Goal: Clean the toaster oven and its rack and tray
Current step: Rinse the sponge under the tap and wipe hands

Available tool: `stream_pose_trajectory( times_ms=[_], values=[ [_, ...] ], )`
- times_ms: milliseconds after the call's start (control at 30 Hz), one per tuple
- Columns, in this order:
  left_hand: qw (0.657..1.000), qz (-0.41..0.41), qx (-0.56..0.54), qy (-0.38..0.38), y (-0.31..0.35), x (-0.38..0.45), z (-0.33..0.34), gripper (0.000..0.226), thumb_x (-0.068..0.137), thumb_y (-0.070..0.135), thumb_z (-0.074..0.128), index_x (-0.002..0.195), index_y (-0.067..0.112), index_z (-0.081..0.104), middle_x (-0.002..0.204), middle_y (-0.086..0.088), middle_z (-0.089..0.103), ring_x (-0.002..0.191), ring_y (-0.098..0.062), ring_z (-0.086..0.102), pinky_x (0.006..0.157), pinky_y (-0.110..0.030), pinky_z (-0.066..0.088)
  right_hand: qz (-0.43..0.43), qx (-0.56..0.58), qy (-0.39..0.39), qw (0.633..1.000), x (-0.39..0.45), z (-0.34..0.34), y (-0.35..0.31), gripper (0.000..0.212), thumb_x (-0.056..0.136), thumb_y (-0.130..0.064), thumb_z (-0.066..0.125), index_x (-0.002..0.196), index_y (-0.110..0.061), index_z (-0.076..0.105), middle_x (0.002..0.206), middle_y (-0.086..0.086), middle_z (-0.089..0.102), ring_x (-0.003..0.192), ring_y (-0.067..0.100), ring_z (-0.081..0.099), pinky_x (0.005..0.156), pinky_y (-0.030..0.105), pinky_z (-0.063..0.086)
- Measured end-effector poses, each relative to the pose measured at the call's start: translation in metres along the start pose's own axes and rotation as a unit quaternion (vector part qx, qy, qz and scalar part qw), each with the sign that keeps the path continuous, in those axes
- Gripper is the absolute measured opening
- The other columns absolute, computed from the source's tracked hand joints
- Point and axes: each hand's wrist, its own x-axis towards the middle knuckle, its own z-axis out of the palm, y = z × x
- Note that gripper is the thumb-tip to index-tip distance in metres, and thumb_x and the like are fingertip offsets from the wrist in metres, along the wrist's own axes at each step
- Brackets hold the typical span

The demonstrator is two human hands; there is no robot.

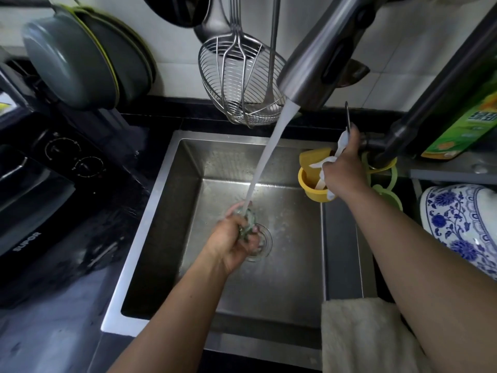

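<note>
Water [269,157] runs from the steel faucet spout [317,57] into the sink [166,211]. My left hand [228,246] grips a wet green scrubber [248,224] right under the stream, just above the drain [266,242]. My right hand [341,168] holds a crumpled white cloth [322,165] at the sink's back right, its fingertips up against the thin faucet lever [347,114]. The black toaster oven [40,170], with two dials, stands on the counter to the left. No rack or tray is visible.
A yellow holder [309,181] hangs at the sink's right wall. A wire skimmer [242,76] and ladles hang above the back rim, pans [86,57] at upper left. A pale towel [363,337], a blue-and-white jar [462,224] and a green oil bottle [462,117] stand right.
</note>
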Motion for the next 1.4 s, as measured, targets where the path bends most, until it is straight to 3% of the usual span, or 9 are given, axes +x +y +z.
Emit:
stream_pose_trajectory(
  times_ms=[133,267,467,667,800,933,1067,1167,1400],
  values=[
    [0.998,-0.037,-0.052,0.002,0.009,-0.022,-0.030,0.008,0.080,0.015,0.054,0.081,0.014,0.062,0.080,-0.004,0.058,0.065,-0.019,0.053,0.066,-0.029,0.039,-0.021,-0.065,-0.038,0.997,-0.002,-0.012,-0.003,0.089,0.096,-0.001,0.047,0.155,-0.043,-0.006,0.150,0.017,0.039,0.099,0.031,0.056,0.079,0.040,0.050],
    [0.997,-0.062,0.003,0.052,0.013,-0.059,-0.055,0.054,0.083,0.067,0.072,0.064,0.019,0.058,0.071,-0.003,0.052,0.064,-0.018,0.051,0.065,-0.032,0.044,-0.014,-0.006,-0.033,0.999,-0.028,-0.023,-0.006,0.082,0.095,-0.005,0.047,0.155,-0.045,0.008,0.162,0.000,0.026,0.121,0.022,0.049,0.095,0.042,0.048],
    [0.975,0.024,0.177,0.133,0.020,-0.094,-0.046,0.026,0.099,0.036,0.068,0.085,0.017,0.056,0.054,0.001,0.043,0.037,-0.014,0.035,0.038,-0.020,0.028,0.002,-0.130,-0.139,0.982,-0.095,-0.016,0.042,0.024,0.096,-0.016,0.047,0.113,-0.013,0.064,0.115,0.015,0.065,0.100,0.035,0.061,0.085,0.043,0.052],
    [0.814,0.186,0.527,0.161,0.044,-0.077,-0.023,0.052,0.099,0.054,0.061,0.065,0.014,0.059,0.065,-0.006,0.062,0.065,-0.029,0.060,0.071,-0.038,0.051,-0.003,-0.163,-0.150,0.975,-0.102,-0.034,0.054,0.024,0.097,-0.018,0.042,0.107,-0.018,0.064,0.105,0.009,0.066,0.081,0.031,0.066,0.065,0.036,0.056],
    [0.764,0.188,0.592,0.172,0.040,-0.050,-0.021,0.056,0.100,0.055,0.058,0.064,0.013,0.063,0.080,-0.018,0.072,0.088,-0.039,0.071,0.087,-0.046,0.058,-0.035,-0.190,-0.135,0.972,-0.110,-0.035,0.057,0.028,0.100,-0.020,0.042,0.117,-0.018,0.065,0.114,0.010,0.068,0.098,0.030,0.064,0.082,0.042,0.056],
    [0.846,0.149,0.494,0.136,0.034,-0.052,-0.015,0.048,0.092,0.055,0.071,0.068,0.015,0.059,0.068,-0.015,0.063,0.063,-0.035,0.061,0.065,-0.042,0.051,-0.050,-0.191,-0.135,0.971,-0.113,-0.036,0.053,0.028,0.101,-0.020,0.043,0.121,-0.020,0.062,0.117,0.007,0.067,0.105,0.028,0.062,0.084,0.038,0.053],
    [0.968,-0.025,0.251,0.015,0.035,-0.076,-0.017,0.055,0.099,0.060,0.049,0.118,0.013,0.069,0.099,-0.014,0.063,0.087,-0.027,0.058,0.075,-0.040,0.048,-0.073,-0.184,-0.151,0.969,-0.109,-0.042,0.049,0.029,0.102,-0.018,0.040,0.120,-0.021,0.063,0.117,0.007,0.067,0.101,0.027,0.063,0.077,0.034,0.051],
    [0.991,0.017,0.127,0.039,0.038,-0.088,-0.007,0.016,0.103,0.010,0.054,0.112,0.008,0.068,0.110,-0.017,0.062,0.099,-0.030,0.062,0.092,-0.046,0.054,-0.109,-0.186,-0.151,0.965,-0.100,-0.045,0.042,0.029,0.101,-0.022,0.042,0.126,-0.025,0.056,0.125,0.006,0.063,0.104,0.028,0.062,0.080,0.037,0.054],
    [0.996,0.070,0.000,0.052,0.047,-0.059,0.065,0.053,0.088,-0.025,0.029,0.121,0.004,0.058,0.100,-0.019,0.061,0.083,-0.027,0.067,0.068,-0.037,0.066,-0.194,-0.356,-0.113,0.907,-0.054,-0.058,-0.010,0.063,0.098,-0.022,0.047,0.154,-0.026,0.019,0.131,0.019,0.054,0.112,0.039,0.059,0.083,0.040,0.049]
  ],
)
